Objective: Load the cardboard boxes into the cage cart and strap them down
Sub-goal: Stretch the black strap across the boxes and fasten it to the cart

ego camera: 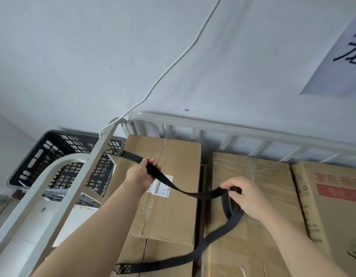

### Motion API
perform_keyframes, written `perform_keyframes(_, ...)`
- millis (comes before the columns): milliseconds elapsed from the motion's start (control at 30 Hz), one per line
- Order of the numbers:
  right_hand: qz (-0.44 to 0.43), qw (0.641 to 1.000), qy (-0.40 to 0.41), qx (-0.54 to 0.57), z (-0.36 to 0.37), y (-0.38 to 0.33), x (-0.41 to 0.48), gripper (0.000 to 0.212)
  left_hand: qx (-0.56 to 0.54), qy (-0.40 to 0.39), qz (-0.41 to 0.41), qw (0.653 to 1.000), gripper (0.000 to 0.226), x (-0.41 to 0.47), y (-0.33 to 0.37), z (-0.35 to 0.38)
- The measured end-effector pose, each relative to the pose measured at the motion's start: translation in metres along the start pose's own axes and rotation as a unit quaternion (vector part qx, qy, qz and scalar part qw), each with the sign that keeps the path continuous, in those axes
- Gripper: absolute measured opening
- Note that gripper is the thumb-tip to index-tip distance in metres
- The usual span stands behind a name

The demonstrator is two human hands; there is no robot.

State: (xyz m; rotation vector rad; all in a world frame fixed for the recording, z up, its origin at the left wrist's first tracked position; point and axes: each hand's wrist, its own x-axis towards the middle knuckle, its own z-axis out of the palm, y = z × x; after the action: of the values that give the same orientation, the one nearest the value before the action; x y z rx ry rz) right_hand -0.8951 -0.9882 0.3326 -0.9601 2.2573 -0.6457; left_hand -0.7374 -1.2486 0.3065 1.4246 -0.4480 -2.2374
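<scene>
I am seeing three boxes standing side by side in the cart (243,131), whose grey rail is running along the wall behind them: left box (169,206), middle box (251,226), right box (333,196). My left hand (140,173) is gripping a black strap (185,191) above the left box; the strap's end is hanging tied to the cart's left post (97,156). My right hand (246,194) is pinching the strap over the middle box. From there the strap is looping down across the box fronts. A black crate (53,156) is sitting outside the cart, left.
</scene>
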Motion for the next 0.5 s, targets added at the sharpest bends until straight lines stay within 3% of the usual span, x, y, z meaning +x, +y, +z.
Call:
perform_keyframes(233, 0.099, 0.994, 0.035, 0.016, -0.084, 0.045, -0.107, 0.043, 0.057, -0.061, -0.01, 0.996, 0.031, -0.099, -0.059, 0.026)
perform_keyframes(500, 0.138, 0.983, 0.109, 0.049, -0.152, 0.066, -0.267, 0.021, 0.102, -0.111, -0.031, 0.988, 0.022, -0.201, -0.109, 0.046)
